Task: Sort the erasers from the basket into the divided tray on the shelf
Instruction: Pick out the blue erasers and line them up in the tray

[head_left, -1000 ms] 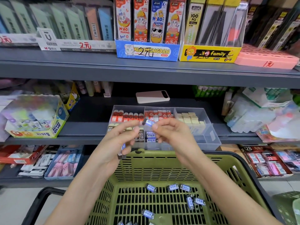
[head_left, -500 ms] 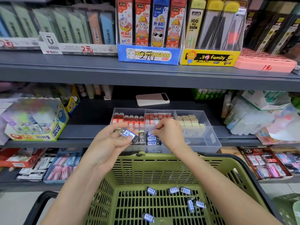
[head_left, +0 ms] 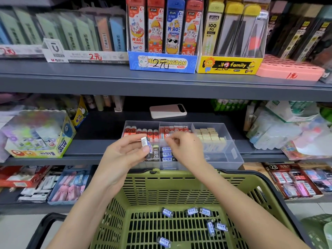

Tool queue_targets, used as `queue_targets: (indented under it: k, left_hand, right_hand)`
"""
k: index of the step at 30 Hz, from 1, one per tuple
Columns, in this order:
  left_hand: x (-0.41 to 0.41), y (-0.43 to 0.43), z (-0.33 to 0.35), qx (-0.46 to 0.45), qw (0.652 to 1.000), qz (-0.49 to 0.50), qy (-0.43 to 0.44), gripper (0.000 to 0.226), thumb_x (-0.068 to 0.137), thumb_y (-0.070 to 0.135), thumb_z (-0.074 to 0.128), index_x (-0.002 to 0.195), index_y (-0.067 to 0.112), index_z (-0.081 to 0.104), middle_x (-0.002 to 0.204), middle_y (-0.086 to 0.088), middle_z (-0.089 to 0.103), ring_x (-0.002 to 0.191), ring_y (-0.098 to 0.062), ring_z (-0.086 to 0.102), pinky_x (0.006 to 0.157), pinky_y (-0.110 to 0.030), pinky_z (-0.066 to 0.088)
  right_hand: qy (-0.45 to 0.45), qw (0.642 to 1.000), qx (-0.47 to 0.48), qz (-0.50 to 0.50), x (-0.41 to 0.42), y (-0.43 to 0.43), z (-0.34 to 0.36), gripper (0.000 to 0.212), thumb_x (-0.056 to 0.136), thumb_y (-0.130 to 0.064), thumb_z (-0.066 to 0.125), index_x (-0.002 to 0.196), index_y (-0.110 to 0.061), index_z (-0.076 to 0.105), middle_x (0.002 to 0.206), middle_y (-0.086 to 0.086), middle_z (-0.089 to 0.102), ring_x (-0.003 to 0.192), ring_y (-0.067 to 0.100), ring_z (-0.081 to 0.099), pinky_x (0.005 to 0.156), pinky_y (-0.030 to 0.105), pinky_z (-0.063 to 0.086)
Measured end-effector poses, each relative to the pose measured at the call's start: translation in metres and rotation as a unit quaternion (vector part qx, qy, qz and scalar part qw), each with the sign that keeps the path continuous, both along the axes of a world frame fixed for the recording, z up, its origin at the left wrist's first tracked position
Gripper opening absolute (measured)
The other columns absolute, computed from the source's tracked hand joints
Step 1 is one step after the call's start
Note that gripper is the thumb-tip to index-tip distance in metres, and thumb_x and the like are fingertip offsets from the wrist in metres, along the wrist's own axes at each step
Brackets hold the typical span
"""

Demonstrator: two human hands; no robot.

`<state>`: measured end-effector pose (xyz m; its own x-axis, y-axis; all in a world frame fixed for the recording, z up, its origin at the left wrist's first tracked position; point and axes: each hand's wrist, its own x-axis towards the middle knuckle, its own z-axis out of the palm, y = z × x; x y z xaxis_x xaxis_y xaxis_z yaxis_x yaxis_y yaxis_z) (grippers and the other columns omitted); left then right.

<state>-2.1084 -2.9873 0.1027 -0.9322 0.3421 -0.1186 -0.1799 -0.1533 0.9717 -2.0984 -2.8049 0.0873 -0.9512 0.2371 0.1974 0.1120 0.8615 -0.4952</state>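
A blue-labelled eraser (head_left: pixel 145 143), pinched in the left hand (head_left: pixel 124 155), is likely due next for the middle six-o'clock cell of the divided tray (head_left: pixel 222 159); whether anything is held by the right hand (head_left: pixel 181 148) cannot be told.

The tray (head_left: pixel 231 151) sits on the shelf (head_left: pixel 100 130); a phone (head_left: pixel 168 111) at its twelve o'clock, basket (head_left: pixel 161 191) at six, glue box (head_left: pixel 61 146) at nine.

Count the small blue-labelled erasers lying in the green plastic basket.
6 small blue-labelled erasers in the green plastic basket: a row of three mid-floor, a touching pair to their right, one alone nearest the camera. Others may lie hidden below the frame.
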Motion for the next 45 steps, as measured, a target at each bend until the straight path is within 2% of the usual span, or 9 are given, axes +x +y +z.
queue_targets:
  k: [3,6,12,15,18,23,31,37,45]
  left_hand:
    - [-0.002,0.006,0.001,0.010,0.999,-0.047,0.001,0.043,0.069,0.018,0.072,0.111,0.014,0.066,0.098,-0.012,0.073,0.088,-0.023,0.071,0.071,-0.025,0.056]
    - [-0.003,0.016,0.003,-0.006,0.996,-0.088,0.012,0.041,0.068,0.024,0.072,0.106,0.011,0.065,0.094,-0.012,0.074,0.086,-0.021,0.071,0.069,-0.023,0.055]
    - [-0.004,0.044,0.002,-0.128,0.975,-0.098,0.152,0.024,0.082,0.038,0.062,0.100,0.022,0.063,0.089,0.006,0.074,0.081,-0.007,0.069,0.076,-0.019,0.054]
    - [-0.005,0.042,-0.013,-0.346,0.852,-0.065,0.387,0.027,0.091,0.044,0.049,0.106,0.028,0.064,0.110,0.019,0.065,0.102,0.007,0.055,0.094,-0.018,0.042]
    - [-0.007,0.034,-0.035,-0.443,0.729,-0.082,0.516,0.043,0.091,0.048,0.040,0.107,0.022,0.070,0.117,0.007,0.066,0.117,-0.014,0.056,0.110,-0.050,0.028]
    - [-0.011,0.029,-0.056,-0.508,0.633,-0.120,0.571,0.044,0.088,0.054,0.043,0.106,0.026,0.070,0.129,-0.003,0.060,0.130,-0.028,0.046,0.106,-0.069,0.022]
    - [-0.012,0.028,-0.062,-0.524,0.617,-0.109,0.576,0.047,0.089,0.056,0.040,0.115,0.026,0.066,0.135,-0.008,0.055,0.134,-0.033,0.039,0.110,-0.067,0.015]
    - [-0.011,0.026,-0.064,-0.523,0.622,-0.110,0.572,0.048,0.091,0.055,0.040,0.117,0.023,0.065,0.135,-0.010,0.054,0.135,-0.034,0.038,0.110,-0.067,0.013]
    - [-0.003,0.018,-0.058,-0.448,0.661,-0.045,0.600,0.035,0.090,0.040,0.051,0.109,0.017,0.068,0.129,-0.012,0.057,0.129,-0.033,0.044,0.112,-0.061,0.019]
  right_hand:
    - [0.013,0.955,-0.257,0.146,0.016,0.002,0.024,0.025,0.094,-0.018,0.054,0.117,-0.020,0.063,0.092,-0.012,0.064,0.085,0.005,0.057,0.079,0.020,0.046]
    - [0.010,0.948,-0.227,0.222,0.027,0.006,0.040,0.025,0.090,-0.014,0.060,0.114,-0.018,0.064,0.104,-0.002,0.065,0.088,0.007,0.058,0.080,0.021,0.047]
    - [-0.007,0.958,-0.250,0.143,0.026,0.046,0.047,0.009,0.077,-0.019,0.075,0.075,-0.026,0.070,0.063,-0.020,0.063,0.060,-0.003,0.048,0.062,0.014,0.040]
    - [-0.040,0.992,-0.103,0.067,0.023,0.066,0.033,0.009,0.071,-0.030,0.079,0.068,-0.028,0.071,0.062,-0.018,0.062,0.059,-0.004,0.049,0.061,0.015,0.032]
    - [-0.071,0.995,0.026,0.068,0.023,0.066,0.014,0.007,0.071,-0.031,0.078,0.072,-0.025,0.074,0.067,-0.014,0.067,0.067,-0.001,0.050,0.068,0.021,0.031]
    - [-0.055,0.994,0.065,0.070,0.014,0.058,-0.001,0.010,0.074,-0.037,0.075,0.071,-0.027,0.074,0.071,-0.015,0.068,0.079,0.007,0.051,0.084,0.025,0.029]
    - [-0.066,0.984,0.153,0.068,0.012,0.056,-0.005,0.029,0.082,-0.050,0.061,0.072,-0.025,0.074,0.074,-0.009,0.069,0.083,0.012,0.049,0.082,0.029,0.023]
    - [-0.158,0.958,0.210,0.117,0.018,0.059,-0.008,0.080,0.081,-0.067,0.007,0.082,-0.023,0.074,0.094,-0.008,0.068,0.098,0.013,0.043,0.086,0.035,0.023]
    - [-0.061,0.970,0.219,0.088,0.040,0.056,-0.008,0.045,0.096,-0.051,0.035,0.096,-0.027,0.073,0.112,-0.012,0.061,0.101,0.015,0.044,0.076,0.030,0.016]
